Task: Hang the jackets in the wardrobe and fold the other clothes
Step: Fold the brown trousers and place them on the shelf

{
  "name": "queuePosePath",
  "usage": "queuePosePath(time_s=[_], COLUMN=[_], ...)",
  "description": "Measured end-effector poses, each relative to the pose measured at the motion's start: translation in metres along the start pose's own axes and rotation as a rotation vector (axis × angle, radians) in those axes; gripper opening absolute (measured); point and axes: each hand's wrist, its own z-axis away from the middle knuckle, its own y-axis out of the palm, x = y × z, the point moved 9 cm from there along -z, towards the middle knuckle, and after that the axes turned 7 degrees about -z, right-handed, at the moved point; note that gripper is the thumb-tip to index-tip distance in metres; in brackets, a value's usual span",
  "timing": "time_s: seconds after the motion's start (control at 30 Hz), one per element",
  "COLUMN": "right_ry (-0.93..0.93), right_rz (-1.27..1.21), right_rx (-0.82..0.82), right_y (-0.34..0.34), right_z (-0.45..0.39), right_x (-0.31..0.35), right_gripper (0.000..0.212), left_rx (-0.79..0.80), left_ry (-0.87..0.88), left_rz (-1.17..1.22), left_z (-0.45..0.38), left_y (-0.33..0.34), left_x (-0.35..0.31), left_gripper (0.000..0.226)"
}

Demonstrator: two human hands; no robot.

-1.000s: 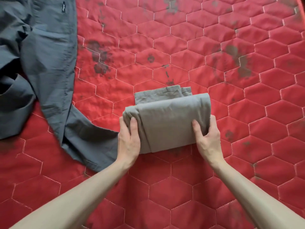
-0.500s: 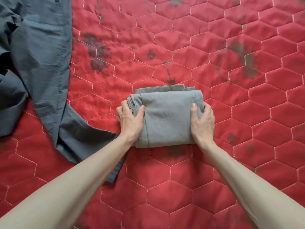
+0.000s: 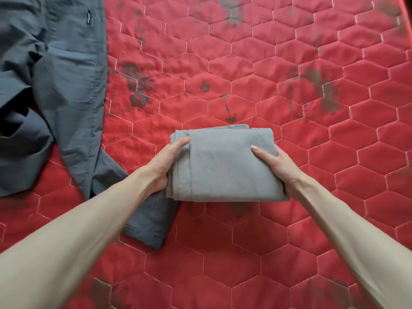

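Observation:
A folded grey-brown garment (image 3: 225,166) forms a neat rectangular stack at the centre of the head view, held just above the red quilted surface. My left hand (image 3: 166,161) grips its left edge, thumb on top and fingers underneath. My right hand (image 3: 278,166) grips its right edge the same way. A dark grey garment (image 3: 62,85) lies unfolded and spread out at the left, with one leg or sleeve (image 3: 147,217) running down under my left forearm.
The red hexagon-quilted mattress cover (image 3: 289,230) fills the view and carries several dark stains, mostly beyond the stack. Its edge shows at the far top right corner.
Both hands have shifted from pressing the stack's sides to gripping under it with thumbs on top. The stack's near edge has come up off the quilt toward me.

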Motion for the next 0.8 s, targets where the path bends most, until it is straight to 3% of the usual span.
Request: queuePosePath(time_s=[0.33, 0.53, 0.73, 0.8], right_ry=[-0.143, -0.151, -0.150, -0.159], right_rz=[-0.070, -0.071, -0.082, -0.086], right_rx=[0.002, -0.005, 0.012, 0.021], right_y=[0.015, 0.029, 0.032, 0.034], right_z=[0.098, 0.185, 0.279, 0.310], right_x=[0.082, 0.122, 0.168, 0.185], right_gripper=[0.039, 0.034, 0.038, 0.038], left_rx=[0.208, 0.178, 0.141, 0.098], left_ry=[-0.065, -0.021, 0.141, 0.212], left_rz=[0.295, 0.255, 0.232, 0.207], left_z=[0.117, 0.203, 0.320, 0.358], left_y=[0.007, 0.005, 0.017, 0.017], left_x=[-0.028, -0.045, -0.081, -0.093], left_gripper=[0.044, 0.060, 0.024, 0.026])
